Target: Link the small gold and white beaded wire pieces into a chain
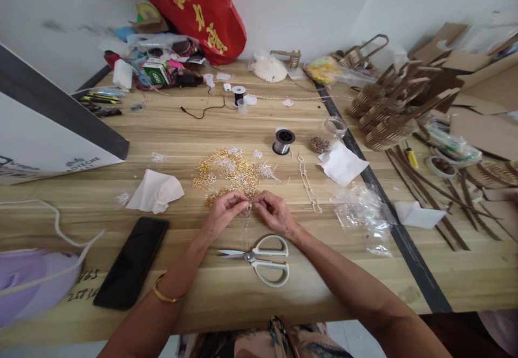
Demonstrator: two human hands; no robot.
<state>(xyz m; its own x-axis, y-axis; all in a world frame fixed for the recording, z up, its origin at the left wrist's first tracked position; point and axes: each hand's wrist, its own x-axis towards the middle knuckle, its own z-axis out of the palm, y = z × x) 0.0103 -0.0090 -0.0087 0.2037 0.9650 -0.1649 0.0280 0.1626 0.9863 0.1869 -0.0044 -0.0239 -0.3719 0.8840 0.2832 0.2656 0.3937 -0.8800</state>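
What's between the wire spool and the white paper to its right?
In the head view, a small round cluster of mixed beads lies between the wire spool and the white paper.

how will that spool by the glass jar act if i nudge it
The spool looks small, so probably light and easy to shift on the smooth table. Whether it stands on end is unclear; if tipped, its round flanges would likely let it roll.

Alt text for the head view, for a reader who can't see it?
The left hand and right hand pinch a thin strand between them above a wooden table, beside a pile of gold and white trinkets. White-handled scissors lie between the forearms; a black phone lies to the left.
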